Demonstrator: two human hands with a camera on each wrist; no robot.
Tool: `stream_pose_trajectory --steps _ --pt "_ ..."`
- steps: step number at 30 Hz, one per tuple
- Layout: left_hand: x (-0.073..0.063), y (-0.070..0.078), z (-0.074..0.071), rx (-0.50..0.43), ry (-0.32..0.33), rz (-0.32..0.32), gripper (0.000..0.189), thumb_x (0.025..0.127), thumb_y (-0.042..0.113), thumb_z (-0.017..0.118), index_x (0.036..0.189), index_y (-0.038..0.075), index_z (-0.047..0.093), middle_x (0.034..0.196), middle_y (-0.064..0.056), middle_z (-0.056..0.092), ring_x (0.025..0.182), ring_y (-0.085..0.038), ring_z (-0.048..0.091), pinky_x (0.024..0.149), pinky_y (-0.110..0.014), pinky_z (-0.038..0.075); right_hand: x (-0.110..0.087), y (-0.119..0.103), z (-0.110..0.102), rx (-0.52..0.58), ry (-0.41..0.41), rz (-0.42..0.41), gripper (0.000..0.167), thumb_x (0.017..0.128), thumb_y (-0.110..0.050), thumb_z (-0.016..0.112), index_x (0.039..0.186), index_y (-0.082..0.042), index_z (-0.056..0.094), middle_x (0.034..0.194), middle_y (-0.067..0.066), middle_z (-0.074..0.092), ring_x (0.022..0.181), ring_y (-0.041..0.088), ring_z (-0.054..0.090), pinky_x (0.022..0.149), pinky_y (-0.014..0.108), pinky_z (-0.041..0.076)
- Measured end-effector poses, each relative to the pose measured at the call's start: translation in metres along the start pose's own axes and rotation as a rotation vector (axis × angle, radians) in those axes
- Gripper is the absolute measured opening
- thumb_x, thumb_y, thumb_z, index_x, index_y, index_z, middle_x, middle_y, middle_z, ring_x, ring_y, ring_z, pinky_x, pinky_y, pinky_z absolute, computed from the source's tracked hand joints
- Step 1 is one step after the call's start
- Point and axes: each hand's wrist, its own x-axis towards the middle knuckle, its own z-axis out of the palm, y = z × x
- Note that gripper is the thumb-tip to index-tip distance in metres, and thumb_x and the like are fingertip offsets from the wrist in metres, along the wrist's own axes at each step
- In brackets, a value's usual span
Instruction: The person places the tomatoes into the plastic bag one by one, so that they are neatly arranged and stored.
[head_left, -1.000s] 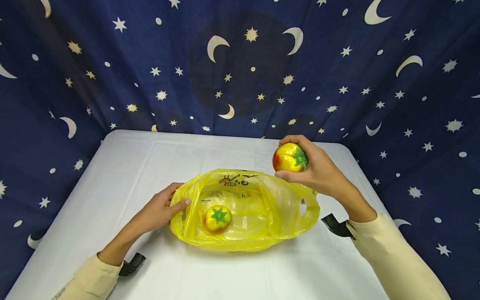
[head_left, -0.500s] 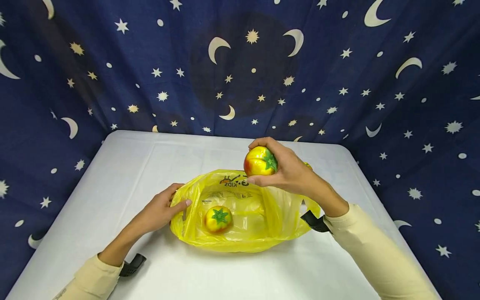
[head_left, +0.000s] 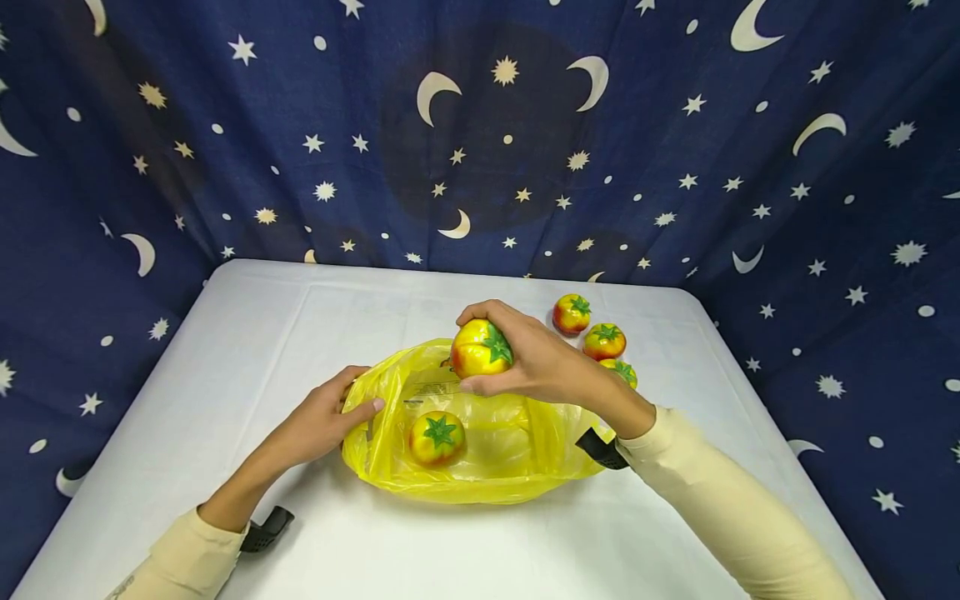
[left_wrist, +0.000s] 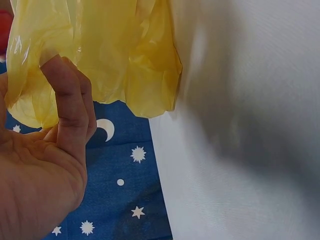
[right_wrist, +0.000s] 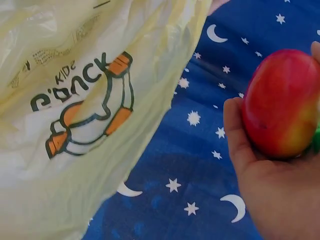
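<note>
My left hand (head_left: 318, 425) pinches the left rim of a yellow plastic bag (head_left: 487, 490), thumb on the inner side. In the left wrist view, curled fingers (left_wrist: 70, 100) press against the bag film (left_wrist: 105, 50). The bag gapes toward me, and one yellow-red tomato (head_left: 429, 448) with a green star-shaped top lies inside it. Over the bag's far rim, my right hand (head_left: 543, 362) grips another such tomato (head_left: 476, 350). That tomato's red underside (right_wrist: 280, 105) shows in the right wrist view, beside the printed bag wall (right_wrist: 90, 110).
Three more tomatoes stand on the white table (head_left: 300, 308) beyond the bag's right end: a far one (head_left: 570, 315), a middle one (head_left: 602, 342) and a near one (head_left: 624, 372) partly behind my right forearm. A dark blue curtain (head_left: 480, 117) encloses the table's back and sides.
My right hand has carried its tomato leftward and slightly down, from right of the bag to over its far rim. The tomatoes on the table have come into sight. My left hand has stayed put.
</note>
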Motion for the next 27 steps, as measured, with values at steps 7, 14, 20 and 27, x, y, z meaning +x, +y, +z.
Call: stream_pose_trajectory --steps 7,14,20,27 --pt "0.001 0.0 0.0 -0.021 -0.003 0.011 0.055 0.101 0.028 0.064 0.145 0.0 0.043 0.112 -0.012 0.067 0.082 -0.018 0.067 0.072 -0.032 0.055 0.003 0.007 0.014 -0.006 -0.095 0.05 0.061 0.086 -0.039 0.082 0.132 -0.019 0.047 0.118 -0.004 0.055 0.095 0.014 0.061 0.08 0.027 0.056" --pt "0.002 -0.001 0.0 -0.012 -0.003 0.005 0.055 0.101 0.028 0.064 0.144 0.001 0.044 0.113 -0.012 0.066 0.082 -0.018 0.067 0.073 -0.033 0.055 -0.001 0.019 0.028 -0.038 -0.193 0.092 0.063 0.086 -0.045 0.081 0.132 -0.016 0.049 0.117 -0.005 0.056 0.098 0.013 0.059 0.082 0.025 0.055" --pt "0.002 -0.004 0.001 -0.003 -0.01 -0.008 0.054 0.101 0.029 0.064 0.144 0.003 0.045 0.112 -0.012 0.066 0.081 -0.018 0.067 0.074 -0.032 0.055 -0.007 0.031 0.038 -0.077 -0.226 0.105 0.067 0.08 -0.046 0.086 0.129 -0.018 0.05 0.123 -0.003 0.057 0.103 0.012 0.057 0.092 0.027 0.051" --pt "0.003 -0.003 0.002 0.003 -0.009 -0.007 0.055 0.101 0.03 0.065 0.144 0.003 0.045 0.112 -0.011 0.066 0.082 -0.019 0.067 0.076 -0.035 0.055 -0.011 0.042 0.047 -0.082 -0.284 0.178 0.069 0.077 -0.037 0.09 0.128 -0.016 0.047 0.114 -0.003 0.054 0.098 0.013 0.058 0.087 0.027 0.052"
